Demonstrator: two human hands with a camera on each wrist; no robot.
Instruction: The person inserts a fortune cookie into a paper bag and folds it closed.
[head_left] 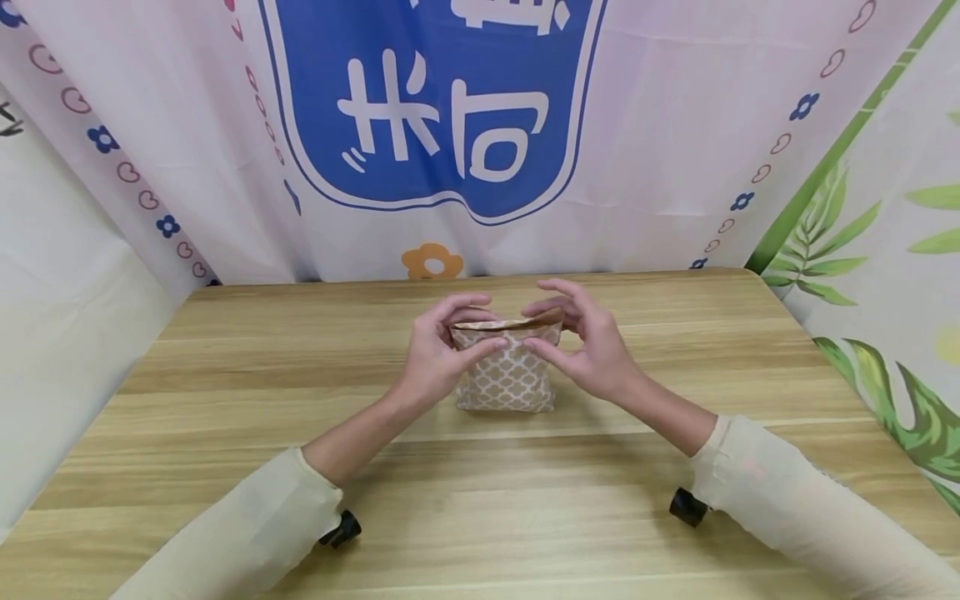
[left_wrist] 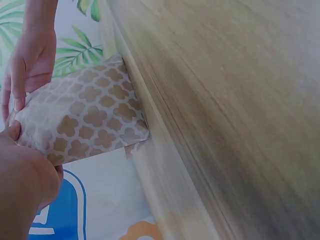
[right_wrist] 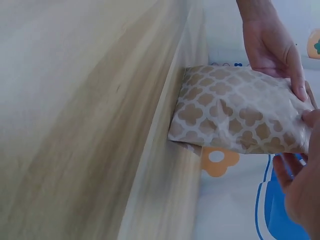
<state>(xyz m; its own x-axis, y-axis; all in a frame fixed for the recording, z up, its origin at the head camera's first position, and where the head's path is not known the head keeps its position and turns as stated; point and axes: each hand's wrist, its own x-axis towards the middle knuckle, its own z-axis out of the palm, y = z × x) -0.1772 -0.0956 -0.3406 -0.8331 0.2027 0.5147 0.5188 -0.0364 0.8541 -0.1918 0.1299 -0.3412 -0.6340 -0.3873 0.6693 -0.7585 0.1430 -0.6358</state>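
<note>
A small paper bag (head_left: 506, 382) with a tan and white quatrefoil pattern stands upright on the wooden table, its creased top edge slightly parted. My left hand (head_left: 438, 350) grips the upper left of it, thumb across the front and fingers behind. On the other side, my right hand (head_left: 592, 350) holds the upper right corner with its thumb in front and fingertips behind the rim. Both wrist views show the bag (left_wrist: 95, 110) (right_wrist: 235, 110) bulging a little, its base on the tabletop. What lies inside is hidden.
The wooden table (head_left: 480, 508) reaches back to a hanging cloth (head_left: 660, 167) with a blue emblem and flowers. A leaf-patterned sheet (head_left: 885, 275) hangs on the right. Small black devices (head_left: 687, 507) sit beneath the sleeves.
</note>
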